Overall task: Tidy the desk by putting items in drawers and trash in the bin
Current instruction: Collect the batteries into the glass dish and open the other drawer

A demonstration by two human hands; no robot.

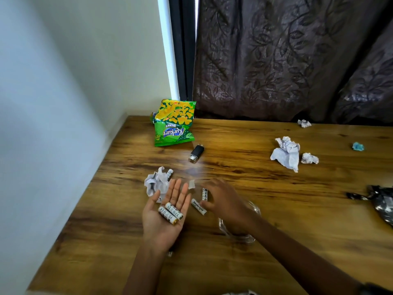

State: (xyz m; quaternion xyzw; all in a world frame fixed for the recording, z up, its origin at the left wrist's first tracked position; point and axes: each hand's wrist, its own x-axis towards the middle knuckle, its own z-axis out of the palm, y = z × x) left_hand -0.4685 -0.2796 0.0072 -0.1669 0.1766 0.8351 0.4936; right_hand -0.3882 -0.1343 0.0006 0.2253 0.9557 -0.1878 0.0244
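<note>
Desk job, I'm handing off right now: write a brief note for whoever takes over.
Left hand: open, palm up, carrying two batteries.
Right hand: reaching to the two loose batteries on the desk; grip unclear.
Another battery lies by the crumpled paper.
Left to do: the remaining batteries and black lighter to the drawers; snack bag and paper balls to the bin. Neither is in view.

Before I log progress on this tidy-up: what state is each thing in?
Left hand: open, palm up, carrying two batteries.
Right hand: fingers curled, reaching for the loose batteries on the desk.
Snack bag: opened, lying on the desk.
Paper scraps: crumpled.
Black lighter: lying flat.
</note>
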